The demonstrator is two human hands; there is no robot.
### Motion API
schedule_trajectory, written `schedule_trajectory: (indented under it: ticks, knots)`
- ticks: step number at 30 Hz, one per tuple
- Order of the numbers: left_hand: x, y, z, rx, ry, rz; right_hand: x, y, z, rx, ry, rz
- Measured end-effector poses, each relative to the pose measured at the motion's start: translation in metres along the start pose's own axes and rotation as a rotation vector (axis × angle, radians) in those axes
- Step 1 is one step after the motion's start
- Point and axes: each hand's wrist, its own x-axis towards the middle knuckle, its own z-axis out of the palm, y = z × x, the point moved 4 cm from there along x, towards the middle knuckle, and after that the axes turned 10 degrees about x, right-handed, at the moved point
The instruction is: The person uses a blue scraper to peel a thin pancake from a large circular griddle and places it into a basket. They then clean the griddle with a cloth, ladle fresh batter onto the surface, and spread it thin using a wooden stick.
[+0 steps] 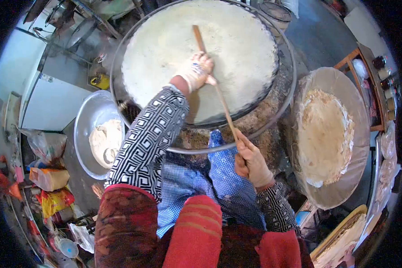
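Observation:
A long wooden batter spreader (223, 106) slants across a big round griddle (295, 76) covered by a thin pale sheet of batter (241, 49). My left hand (196, 71), in a thin see-through glove, is closed on the spreader around its middle, over the sheet. Beyond those fingers the tool's flat wooden end (198, 38) points away from me. At the near rim, my right hand (253, 161) grips the lower end of the handle, its fingers wrapped round it.
At left stands a metal basin (82, 134) with pale dough or batter (105, 138). On the right, a plastic-covered round tray (353, 187) bears thin tan flatbreads (324, 138). Shelves with jars (382, 73) line the far right. Bags (53, 178) lie at lower left.

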Motion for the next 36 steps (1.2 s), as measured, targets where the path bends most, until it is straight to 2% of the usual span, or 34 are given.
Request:
schedule_trajectory:
  ticks: [3, 7, 8, 10, 11, 12, 14, 16, 18, 20, 21, 22, 23, 24, 25, 26, 27, 28, 30, 31, 33, 36]
  knots:
    - [-0.058, -0.048, 0.002, 0.022, 0.066, -0.101, 0.034, 0.020, 0.027, -0.060, -0.094, 0.020]
    - [-0.159, -0.095, 0.004, 0.070, -0.009, -0.230, 0.057, 0.056, 0.067, -0.199, -0.218, 0.098]
    - [-0.185, -0.096, -0.011, 0.076, -0.065, -0.300, 0.064, 0.074, 0.072, -0.209, -0.257, 0.108]
    - [-0.246, -0.100, -0.010, 0.066, -0.035, -0.353, 0.068, 0.095, 0.088, -0.436, -0.226, 0.085]
    - [-0.277, -0.095, -0.005, 0.050, -0.083, -0.366, 0.073, 0.114, 0.082, -0.628, -0.273, -0.184]
    - [-0.309, -0.084, 0.006, 0.044, -0.106, -0.430, 0.056, 0.111, 0.087, -0.612, -0.271, -0.042]
    - [-0.331, -0.050, 0.004, 0.117, 0.007, -0.417, 0.031, 0.126, 0.059, -0.841, -0.292, -0.456]
    - [-0.274, 0.003, -0.062, -0.042, 0.121, -0.395, -0.019, 0.104, 0.029, -0.862, -0.183, -0.527]
    - [-0.196, 0.037, -0.075, -0.142, 0.264, -0.178, -0.063, 0.077, -0.009, -1.049, -0.014, -0.414]
    - [-0.105, 0.072, -0.086, -0.355, 0.489, 0.116, -0.096, 0.049, -0.033, -1.033, 0.242, -0.814]
    - [-0.065, 0.096, -0.108, -0.328, 0.530, 0.169, -0.103, 0.038, -0.031, -1.055, 0.241, -0.826]
    - [-0.021, 0.114, -0.097, -0.374, 0.559, 0.231, -0.108, 0.027, -0.042, -0.720, 0.423, -0.593]
    - [0.020, 0.135, -0.101, -0.289, 0.466, 0.307, -0.110, 0.022, -0.051, -0.375, 0.581, -0.358]
    - [0.053, 0.154, -0.089, -0.177, 0.403, 0.325, -0.107, 0.007, -0.050, -0.391, 0.586, -0.373]
    - [0.078, 0.159, -0.062, -0.141, 0.015, 0.335, -0.095, -0.007, -0.047, -0.315, 0.541, -0.292]
    - [0.090, 0.153, -0.062, -0.145, 0.031, 0.330, -0.083, -0.019, -0.046, -0.236, 0.495, -0.209]
    - [0.101, 0.140, -0.059, -0.098, -0.060, 0.284, -0.069, -0.024, -0.050, -0.104, 0.385, -0.196]
    - [0.110, 0.124, -0.053, -0.042, -0.157, 0.242, -0.056, -0.033, -0.049, -0.097, 0.383, -0.204]
    - [0.104, 0.081, -0.050, -0.058, -0.216, 0.202, -0.029, -0.040, -0.035, 0.041, 0.148, -0.145]
    - [0.093, 0.057, -0.047, -0.076, -0.266, 0.154, -0.013, -0.039, -0.033, 0.079, 0.098, -0.121]
    - [0.065, 0.015, -0.030, -0.049, -0.054, 0.045, 0.013, -0.040, -0.014, 0.027, 0.055, -0.071]
    - [0.017, -0.043, -0.002, -0.006, -0.043, -0.068, 0.048, -0.021, 0.012, -0.027, 0.001, -0.003]
